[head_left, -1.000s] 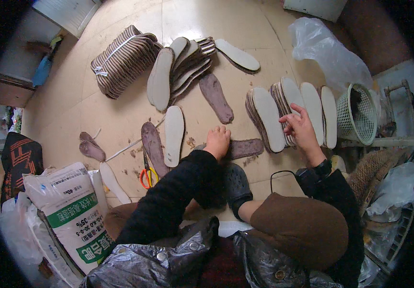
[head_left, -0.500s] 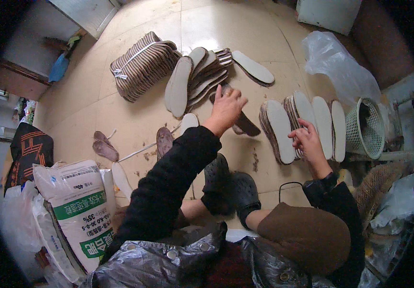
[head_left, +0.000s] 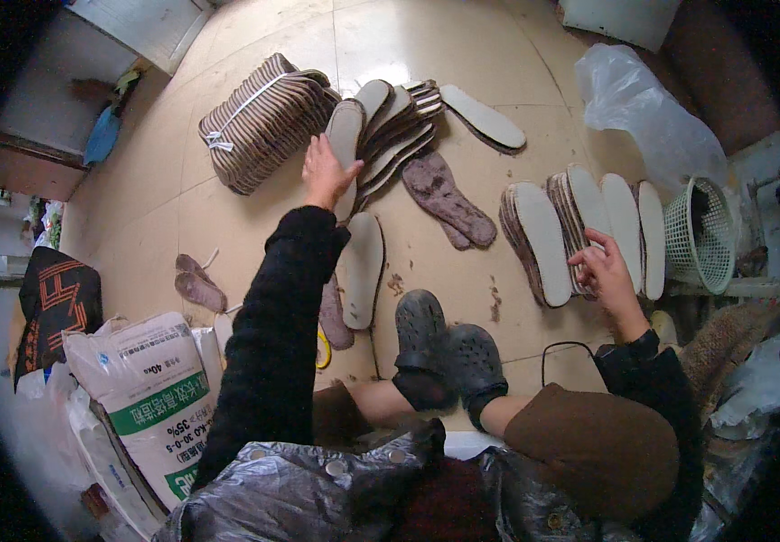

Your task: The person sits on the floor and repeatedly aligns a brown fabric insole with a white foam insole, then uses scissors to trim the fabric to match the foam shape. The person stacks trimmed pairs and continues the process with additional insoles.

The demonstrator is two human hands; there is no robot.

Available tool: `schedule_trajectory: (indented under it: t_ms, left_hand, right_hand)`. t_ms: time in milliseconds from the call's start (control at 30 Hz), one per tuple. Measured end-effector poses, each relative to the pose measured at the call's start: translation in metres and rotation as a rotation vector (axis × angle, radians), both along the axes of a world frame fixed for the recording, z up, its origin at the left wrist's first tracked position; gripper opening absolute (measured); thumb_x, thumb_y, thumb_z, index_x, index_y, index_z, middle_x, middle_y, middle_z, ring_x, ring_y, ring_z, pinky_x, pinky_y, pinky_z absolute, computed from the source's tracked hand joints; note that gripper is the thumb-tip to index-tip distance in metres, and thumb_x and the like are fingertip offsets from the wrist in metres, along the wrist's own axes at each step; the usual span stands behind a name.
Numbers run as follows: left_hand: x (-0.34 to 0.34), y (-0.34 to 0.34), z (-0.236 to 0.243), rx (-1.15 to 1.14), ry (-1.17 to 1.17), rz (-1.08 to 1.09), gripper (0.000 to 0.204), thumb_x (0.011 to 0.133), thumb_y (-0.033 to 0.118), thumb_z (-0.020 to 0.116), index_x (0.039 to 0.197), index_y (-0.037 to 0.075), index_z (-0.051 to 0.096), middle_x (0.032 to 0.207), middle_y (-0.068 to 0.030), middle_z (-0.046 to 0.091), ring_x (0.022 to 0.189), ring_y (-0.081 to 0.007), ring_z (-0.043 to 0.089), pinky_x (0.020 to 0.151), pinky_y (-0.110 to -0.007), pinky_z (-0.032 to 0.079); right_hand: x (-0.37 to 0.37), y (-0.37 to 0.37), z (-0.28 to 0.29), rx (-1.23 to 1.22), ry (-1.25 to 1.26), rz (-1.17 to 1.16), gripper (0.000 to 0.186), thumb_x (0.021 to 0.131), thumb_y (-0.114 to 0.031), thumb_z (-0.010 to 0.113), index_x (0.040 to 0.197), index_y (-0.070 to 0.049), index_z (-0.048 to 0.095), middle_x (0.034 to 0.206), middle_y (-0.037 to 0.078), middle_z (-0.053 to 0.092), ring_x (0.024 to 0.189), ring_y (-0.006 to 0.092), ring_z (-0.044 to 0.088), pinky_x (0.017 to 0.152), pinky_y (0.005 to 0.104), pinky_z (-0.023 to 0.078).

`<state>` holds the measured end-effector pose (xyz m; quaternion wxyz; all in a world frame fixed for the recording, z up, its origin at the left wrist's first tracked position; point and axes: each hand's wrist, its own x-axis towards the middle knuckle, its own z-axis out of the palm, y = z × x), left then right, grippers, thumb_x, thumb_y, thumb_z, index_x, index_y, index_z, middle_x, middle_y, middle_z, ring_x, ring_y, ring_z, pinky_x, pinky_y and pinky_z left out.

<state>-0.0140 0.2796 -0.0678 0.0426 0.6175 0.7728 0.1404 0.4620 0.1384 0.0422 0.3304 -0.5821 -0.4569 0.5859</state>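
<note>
My left hand point(head_left: 325, 173) spans a pale-topped insole point(head_left: 345, 129) at the left of a loose insole pile point(head_left: 397, 135), fingers at one edge and thumb at the other. My right hand point(head_left: 608, 278) hovers by the near end of the upright-laid insole stacks point(head_left: 540, 239). Its fingers are loosely bent and apart, with nothing in them. Between the hands, a pair of fuzzy brown insoles point(head_left: 447, 194) lies overlapping on the floor. Near my left forearm rest a pale insole point(head_left: 364, 271) and a brown one point(head_left: 334, 313).
A tied bundle of striped-edged insoles point(head_left: 259, 122) sits far left. One pale insole point(head_left: 483, 117) lies beyond the pile. To the right are a plastic bag point(head_left: 638, 108) and a pale green basket point(head_left: 699, 237). A white-and-green sack point(head_left: 150, 379) stands near left; small brown insoles point(head_left: 198, 282) lie beyond it.
My left hand has moved left from the fuzzy brown insoles to the pale one on the pile. The fuzzy pair now lies uncovered. My right hand has barely moved.
</note>
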Motion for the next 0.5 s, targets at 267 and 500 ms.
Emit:
schedule_trajectory:
  t_ms: [267,500]
  left_hand:
    - [-0.027,0.087,0.000,-0.217,-0.140,-0.111,0.118,0.060,0.066,0.073,0.141,-0.003,0.021,0.143,-0.0216,0.033,0.132,-0.0326,0.032,0.106,-0.042,0.030]
    - [-0.021,0.102,-0.026,-0.243,-0.121,-0.189,0.109,0.050,0.046,0.085,0.137,0.007,0.032,0.132,-0.0177,0.046,0.122,-0.0340,0.045,0.099,-0.043,0.040]
  right_hand:
    - [-0.003,-0.004,0.014,-0.094,-0.079,-0.014,0.040,0.095,-0.019,0.049,0.131,-0.006,0.039,0.088,0.005,0.061,0.069,0.0085,0.051,0.066,0.0225,0.044]
    - [0.006,-0.012,0.019,-0.133,-0.121,-0.026,0.041,0.094,-0.023,0.051,0.130,-0.006,0.040,0.088,0.005,0.060,0.072,0.0090,0.051,0.068,0.0225,0.043]
